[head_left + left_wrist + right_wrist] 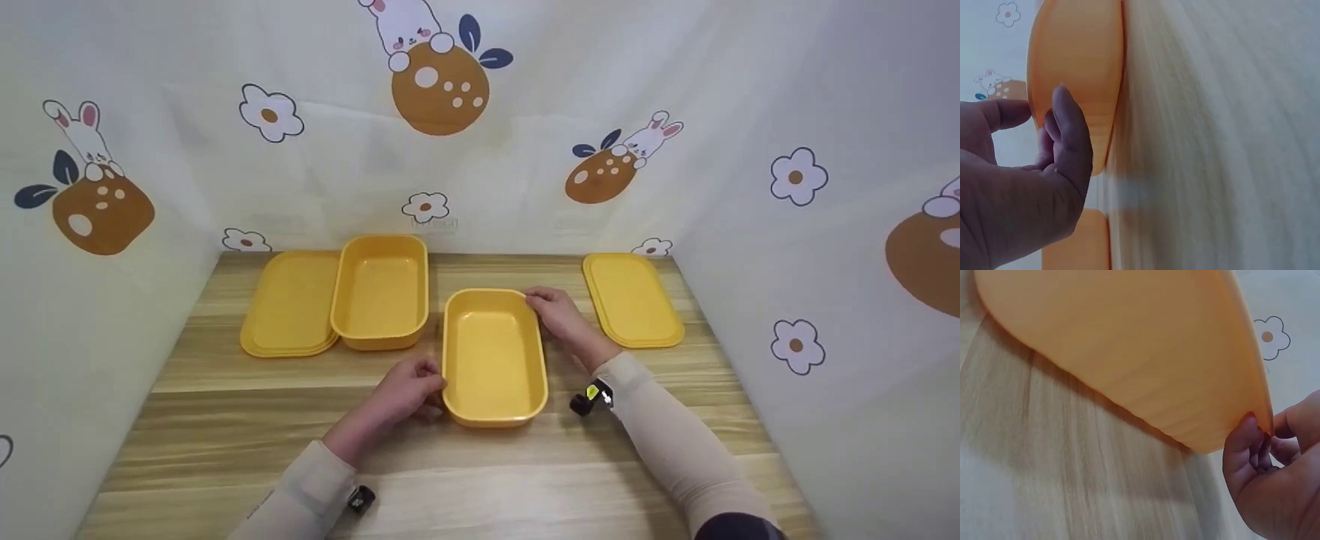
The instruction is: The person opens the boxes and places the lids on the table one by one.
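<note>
An open yellow plastic food container (495, 367) stands upright on the table, its inside bare. My left hand (405, 386) pinches its left rim near the front; in the left wrist view, fingers (1069, 124) lie against the outer wall. At the back right corner my right hand (559, 315) grips the same container, with fingertips (1247, 424) pressed to its outside wall in the right wrist view. Part of each hand's far side is hidden.
Behind and left stands a second yellow container (381, 300), beside a larger yellow lid (289, 307) that lies flat. Another yellow lid (634, 300) rests at the back right. Printed cloth walls (330, 180) enclose the wooden table (480, 487) at the back and sides.
</note>
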A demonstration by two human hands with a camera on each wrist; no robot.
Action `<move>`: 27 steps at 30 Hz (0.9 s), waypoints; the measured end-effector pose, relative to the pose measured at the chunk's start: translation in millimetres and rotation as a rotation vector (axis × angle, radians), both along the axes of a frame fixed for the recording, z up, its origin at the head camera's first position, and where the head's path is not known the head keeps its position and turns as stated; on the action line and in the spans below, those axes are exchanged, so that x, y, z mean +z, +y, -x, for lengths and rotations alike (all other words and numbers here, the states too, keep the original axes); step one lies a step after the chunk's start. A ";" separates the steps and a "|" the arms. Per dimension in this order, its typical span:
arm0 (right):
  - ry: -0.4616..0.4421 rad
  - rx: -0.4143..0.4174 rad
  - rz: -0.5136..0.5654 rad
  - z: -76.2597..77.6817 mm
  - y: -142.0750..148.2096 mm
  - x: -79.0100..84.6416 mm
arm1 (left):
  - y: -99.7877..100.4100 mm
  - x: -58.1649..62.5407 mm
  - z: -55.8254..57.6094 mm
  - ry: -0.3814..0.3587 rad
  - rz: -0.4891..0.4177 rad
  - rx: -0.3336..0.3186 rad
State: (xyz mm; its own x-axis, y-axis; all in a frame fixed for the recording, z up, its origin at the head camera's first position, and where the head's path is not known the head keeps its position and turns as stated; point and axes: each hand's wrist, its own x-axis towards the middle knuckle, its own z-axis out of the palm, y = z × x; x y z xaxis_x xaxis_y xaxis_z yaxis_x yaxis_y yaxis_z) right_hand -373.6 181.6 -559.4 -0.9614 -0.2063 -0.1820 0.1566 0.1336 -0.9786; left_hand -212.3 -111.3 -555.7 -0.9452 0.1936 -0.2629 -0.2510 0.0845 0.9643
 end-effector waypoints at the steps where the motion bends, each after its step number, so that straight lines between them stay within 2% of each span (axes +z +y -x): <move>1: -0.009 0.008 0.013 -0.2 -0.3 0.2 | -0.4 -1.1 1.0 -0.017 -0.026 0.000; 5: -0.064 0.033 0.078 -0.5 -0.5 1.3 | -0.3 -5.5 4.7 -0.059 -0.109 0.007; 9: -0.114 0.046 0.102 -0.1 0.5 3.7 | 2.2 -8.2 8.3 -0.066 -0.136 0.019; 16: -0.120 0.084 0.078 6.7 3.9 5.0 | 4.2 -8.9 11.5 -0.071 -0.167 0.030; 27: -0.100 0.075 0.077 3.9 2.0 4.2 | 1.4 -7.7 11.1 -0.070 -0.195 0.009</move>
